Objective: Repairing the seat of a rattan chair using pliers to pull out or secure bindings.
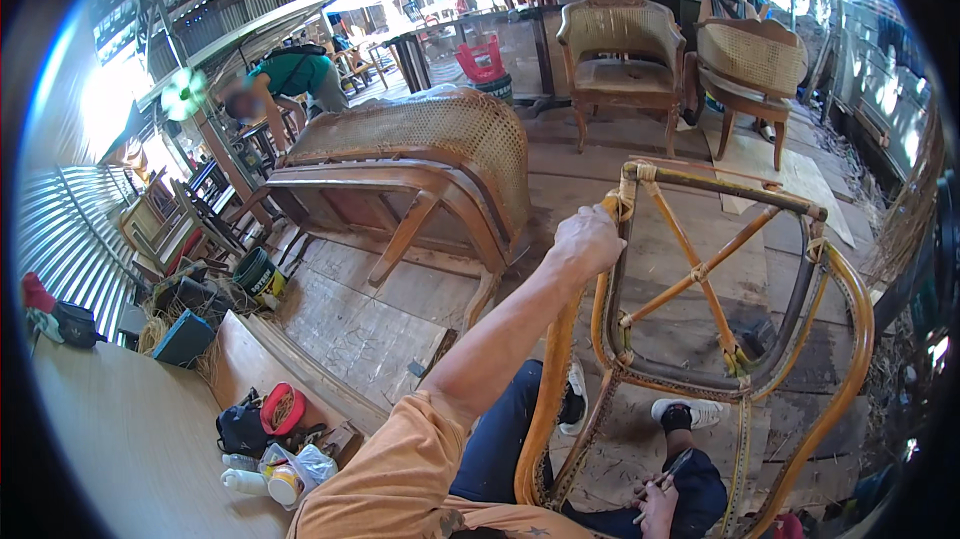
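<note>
Closest to me, low at the bottom edge, my right hand (657, 505) rests by my knee with its fingers curled around a thin strip of cane (662, 474); I cannot tell how tightly they close on it. Just above it my two white shoes (692, 411) stand on the plank floor (380, 319), seen through the open seat of the rattan chair frame (700, 339) that I have tipped up against my legs. It is bare bent cane, with two crossed braces lashed at their meeting point and a dark rail across the top. My left arm in its orange sleeve stretches up from the lower edge, and my left hand (587, 241) is wrapped shut around the frame's upper left corner, just beside the binding there.

To my left, on a pale board (130, 439), lie a dark bag, a red cap, some bottles and a plastic bag (300, 464).

Beyond the frame an overturned wooden settee (420, 179) with a woven cane back lies on the planks. Farther off, two cane-backed armchairs (620, 59) stand upright side by side, and a person in a green shirt (290, 79) bends over near the corrugated wall on the left.
</note>
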`<state>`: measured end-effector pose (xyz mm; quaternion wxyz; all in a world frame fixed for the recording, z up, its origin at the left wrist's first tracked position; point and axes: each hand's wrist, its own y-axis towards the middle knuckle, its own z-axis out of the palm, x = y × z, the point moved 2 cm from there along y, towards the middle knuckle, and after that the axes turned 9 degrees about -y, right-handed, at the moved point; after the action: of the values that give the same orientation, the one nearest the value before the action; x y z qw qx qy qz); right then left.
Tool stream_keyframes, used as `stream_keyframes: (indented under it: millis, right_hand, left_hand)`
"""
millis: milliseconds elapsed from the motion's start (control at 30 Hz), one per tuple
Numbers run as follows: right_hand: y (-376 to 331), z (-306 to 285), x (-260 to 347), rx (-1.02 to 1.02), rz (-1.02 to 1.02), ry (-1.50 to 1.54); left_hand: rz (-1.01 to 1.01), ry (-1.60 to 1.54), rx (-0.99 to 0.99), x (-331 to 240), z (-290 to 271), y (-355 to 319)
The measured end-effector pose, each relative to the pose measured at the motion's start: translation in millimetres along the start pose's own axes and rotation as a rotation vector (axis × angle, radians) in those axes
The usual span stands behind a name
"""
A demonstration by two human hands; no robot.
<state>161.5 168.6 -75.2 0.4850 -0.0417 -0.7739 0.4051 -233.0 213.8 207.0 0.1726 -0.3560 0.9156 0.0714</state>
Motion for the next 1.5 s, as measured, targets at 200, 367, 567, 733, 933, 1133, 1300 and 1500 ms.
stream_keyframes:
  millis: [200, 367, 567, 733, 933, 1133, 1300, 1500]
  right_hand:
    - [1.5, 1.6, 4.0, 0.074, 0.080, -0.135]
    - [13.7, 4.5, -11.9, 0.047, 0.008, -0.056]
    - [16.3, 0.1, -16.5, 0.077, 0.021, -0.138]
    - [17.5, 1.4, -20.8, 0.112, -0.003, -0.202]
    - [8.7, -1.0, -15.9, 0.054, -0.044, -0.215]
    - [17.7, 0.3, -22.9, 0.047, 0.017, -0.235]
    - [15.2, 5.2, -11.1, 0.084, -0.022, -0.212]
    - [18.4, 1.6, -20.2, 0.083, -0.032, -0.196]
  left_hand:
    - [0.023, 0.042, -0.004, -2.3, -8.2, -8.3]
    - [0.001, 0.089, 0.059, -2.9, -6.4, -1.8]
    - [-0.034, 0.060, 0.076, -6.9, -6.0, 0.8]
    - [-0.034, 0.095, 0.021, 7.0, -1.8, 3.4]
    - [-0.150, -0.125, -0.155, 1.4, 12.9, 12.3]
    - [-0.086, -0.085, -0.094, -7.7, 4.7, 7.4]
    - [-0.070, -0.035, -0.165, 5.0, 4.5, 4.4]
    - [-0.028, 0.056, -0.115, -4.2, 6.7, 6.0]
